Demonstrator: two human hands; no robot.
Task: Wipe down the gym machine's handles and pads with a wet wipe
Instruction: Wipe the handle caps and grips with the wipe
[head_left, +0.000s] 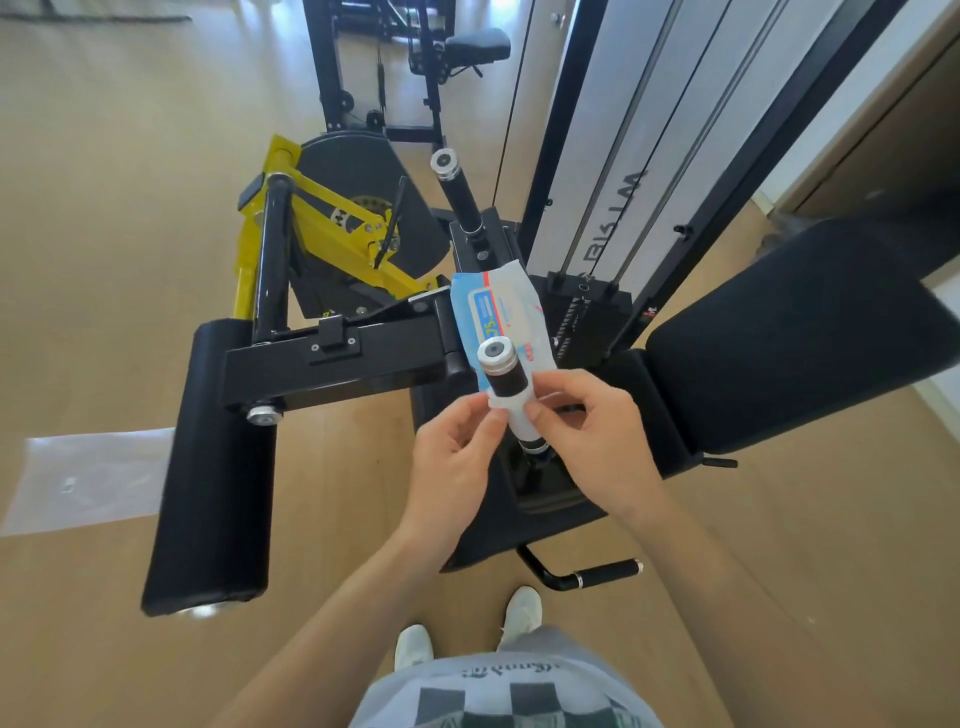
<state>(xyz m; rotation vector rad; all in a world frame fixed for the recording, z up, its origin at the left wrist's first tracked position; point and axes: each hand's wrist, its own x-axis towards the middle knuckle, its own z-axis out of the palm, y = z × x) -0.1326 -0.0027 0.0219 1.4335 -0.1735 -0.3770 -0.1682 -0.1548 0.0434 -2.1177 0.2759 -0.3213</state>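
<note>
Observer: wet wipe (514, 418) location?
Recorder: frame centre, wrapped round near handle (508, 383).
Observer: grips?
Recorder: left grip (451, 460), right grip (597, 439) both pinch it from either side; handle axis runs up-frame between them.

Bright daylight, soft shadows, wide-angle edge distortion

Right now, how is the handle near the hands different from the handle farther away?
The near handle has a white wet wipe wrapped round its lower part; the far handle is bare black all along. The left hand and right hand pinch the wet wipe on the near handle; nothing touches the far handle. Both are black grips with a round silver end cap, and both tilt upward.
</note>
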